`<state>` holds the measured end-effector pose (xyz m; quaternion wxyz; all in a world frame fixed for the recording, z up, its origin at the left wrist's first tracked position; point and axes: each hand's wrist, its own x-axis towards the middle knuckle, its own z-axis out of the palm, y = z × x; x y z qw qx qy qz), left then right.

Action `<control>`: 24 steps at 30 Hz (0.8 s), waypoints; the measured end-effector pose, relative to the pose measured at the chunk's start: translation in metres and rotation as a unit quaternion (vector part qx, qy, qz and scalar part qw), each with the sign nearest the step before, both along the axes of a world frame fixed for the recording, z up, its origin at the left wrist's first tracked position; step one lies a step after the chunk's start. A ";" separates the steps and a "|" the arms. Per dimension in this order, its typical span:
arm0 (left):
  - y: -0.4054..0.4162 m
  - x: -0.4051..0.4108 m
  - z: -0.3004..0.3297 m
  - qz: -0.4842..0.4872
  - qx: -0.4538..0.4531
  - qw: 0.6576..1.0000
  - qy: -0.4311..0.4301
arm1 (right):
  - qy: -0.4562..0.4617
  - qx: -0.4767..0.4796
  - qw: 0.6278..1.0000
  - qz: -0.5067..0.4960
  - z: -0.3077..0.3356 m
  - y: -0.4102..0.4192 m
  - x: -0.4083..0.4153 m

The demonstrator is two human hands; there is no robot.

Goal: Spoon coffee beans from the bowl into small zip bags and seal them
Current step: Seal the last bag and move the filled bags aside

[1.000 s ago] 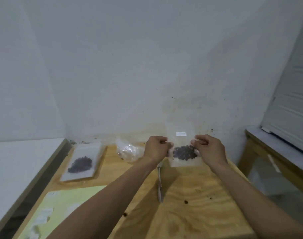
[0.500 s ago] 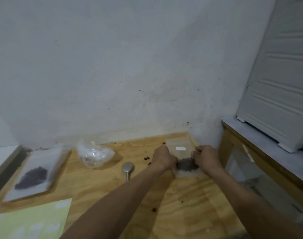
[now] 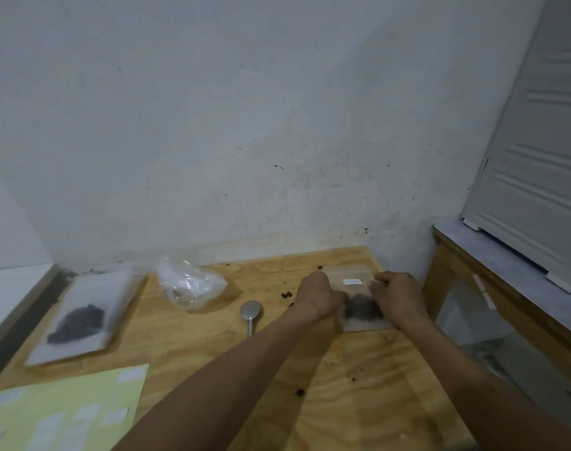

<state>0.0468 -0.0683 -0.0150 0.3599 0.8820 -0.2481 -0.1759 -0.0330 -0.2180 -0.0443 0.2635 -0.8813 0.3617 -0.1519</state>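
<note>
Plywood table [image 3: 359, 402] against white wall. Left hand [image 3: 316, 296] and right hand [image 3: 396, 292], fingers curled, pinch a small zip bag [image 3: 355, 281] of coffee beans [image 3: 364, 309] flat on it. Spoon [image 3: 251, 312] lies just left.

- We are seeing bare table [image 3: 359, 402] lying open beneath the forearms.
- We are finding the spoon [image 3: 251, 312], crumpled plastic [image 3: 190, 284] and wall [image 3: 277, 141] crowding the left and back.

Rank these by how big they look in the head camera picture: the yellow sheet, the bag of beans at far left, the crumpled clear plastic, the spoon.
1. Yellow sheet, though nearest the camera and cut off by the frame.
2. Bag of beans at far left.
3. Crumpled clear plastic.
4. Spoon.
</note>
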 end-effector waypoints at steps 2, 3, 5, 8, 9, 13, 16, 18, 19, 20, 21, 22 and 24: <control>0.012 0.000 0.005 0.013 -0.038 0.999 -0.007 | -0.008 -0.022 1.000 0.002 0.009 0.008 0.001; 0.020 0.000 0.010 0.020 -0.050 0.998 -0.020 | -0.015 -0.029 0.999 0.009 0.015 0.015 0.003; 0.039 0.003 0.022 0.036 -0.064 0.996 -0.049 | -0.031 -0.036 0.998 0.028 0.028 0.033 0.009; 0.076 0.011 0.037 0.066 -0.093 0.991 -0.075 | -0.068 -0.038 0.995 0.070 0.047 0.070 0.024; 0.091 0.015 0.042 0.079 -0.100 0.988 -0.084 | -0.080 -0.037 0.992 0.086 0.053 0.085 0.029; 0.161 0.033 0.057 0.141 -0.091 0.978 -0.124 | -0.106 -0.044 0.980 0.161 0.069 0.147 0.055; 0.218 0.047 0.063 0.200 -0.067 0.968 -0.137 | -0.120 -0.022 0.970 0.210 0.077 0.195 0.077; 0.261 0.059 0.065 0.249 -0.049 0.956 -0.146 | -0.129 -0.004 0.960 0.248 0.081 0.232 0.091; 0.282 0.065 0.064 0.272 -0.042 0.951 -0.144 | -0.131 -0.001 0.954 0.269 0.081 0.251 0.099; 0.302 0.071 0.062 0.291 -0.034 0.946 -0.138 | -0.130 0.000 0.948 0.289 0.082 0.269 0.107; 0.321 0.077 0.060 0.308 -0.020 0.942 -0.133 | -0.126 0.001 0.943 0.307 0.082 0.286 0.114; 0.338 0.082 0.057 0.321 -0.002 0.938 -0.129 | -0.114 0.001 0.940 0.321 0.081 0.303 0.122; 0.365 0.091 0.048 0.338 0.042 0.932 -0.121 | -0.070 -0.002 0.939 0.338 0.075 0.333 0.136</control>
